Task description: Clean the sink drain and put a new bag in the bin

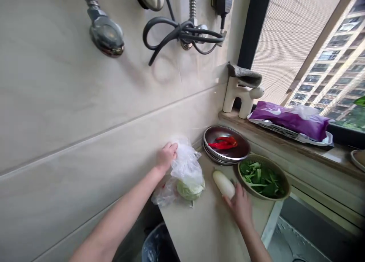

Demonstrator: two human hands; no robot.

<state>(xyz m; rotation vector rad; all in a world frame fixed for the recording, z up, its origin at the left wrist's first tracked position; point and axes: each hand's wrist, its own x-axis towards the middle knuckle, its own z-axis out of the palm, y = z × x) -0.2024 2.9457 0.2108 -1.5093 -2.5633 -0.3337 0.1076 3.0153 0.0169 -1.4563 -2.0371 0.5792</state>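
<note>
My left hand (pixel 167 155) pinches the top of a clear plastic bag (pixel 185 164) near the tiled wall. A pale green cabbage (pixel 190 190) shows at the bag's lower end, resting on the counter. To the right, my right hand (pixel 242 205) has its thumb and fingers around the near end of a white radish (pixel 222 182), which lies on the counter. Part of the radish is hidden behind the fingers. Another crumpled plastic bag (pixel 165 192) lies left of the cabbage, at the counter's edge.
Stacked metal bowls (pixel 209 150) with red peppers (pixel 224 143) stand in the corner. Beside them is a basket (pixel 286 184) of green leaves (pixel 261 178). A sink (pixel 293 235) lies at the right, a lined bin (pixel 156 243) below. Purple tissues (pixel 291 119) sit on the windowsill.
</note>
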